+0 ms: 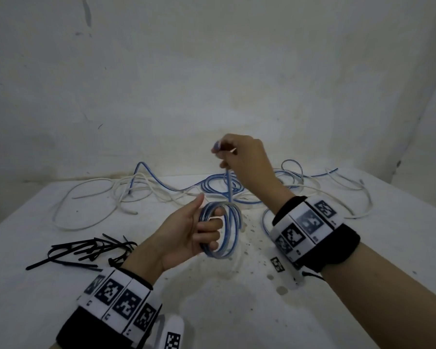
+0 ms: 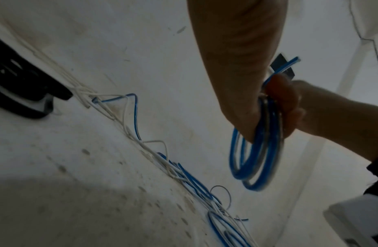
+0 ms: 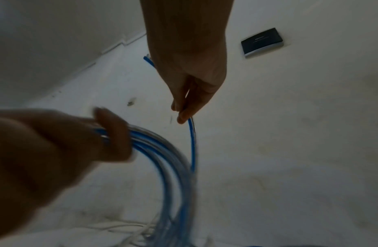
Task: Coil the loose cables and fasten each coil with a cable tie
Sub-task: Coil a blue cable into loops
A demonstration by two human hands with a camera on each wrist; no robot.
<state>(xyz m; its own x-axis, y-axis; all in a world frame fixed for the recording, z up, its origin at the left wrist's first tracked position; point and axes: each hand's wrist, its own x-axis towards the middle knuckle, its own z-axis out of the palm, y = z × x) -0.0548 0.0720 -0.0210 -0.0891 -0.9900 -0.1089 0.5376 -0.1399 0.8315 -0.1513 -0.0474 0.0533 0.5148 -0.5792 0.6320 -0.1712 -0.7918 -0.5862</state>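
My left hand grips a small coil of blue cable above the white table, fingers curled through the loops; in the left wrist view the coil hangs below the fingers. My right hand, raised above the coil, pinches the free end of the blue cable, which runs straight down into the coil. The right wrist view shows the pinching fingers and the coil in my left hand. Black cable ties lie in a pile to the left.
Loose white cables and more blue cable sprawl across the back of the table against the wall. A white cable loops at the back right. A dark flat box shows on the pale surface above in the right wrist view.
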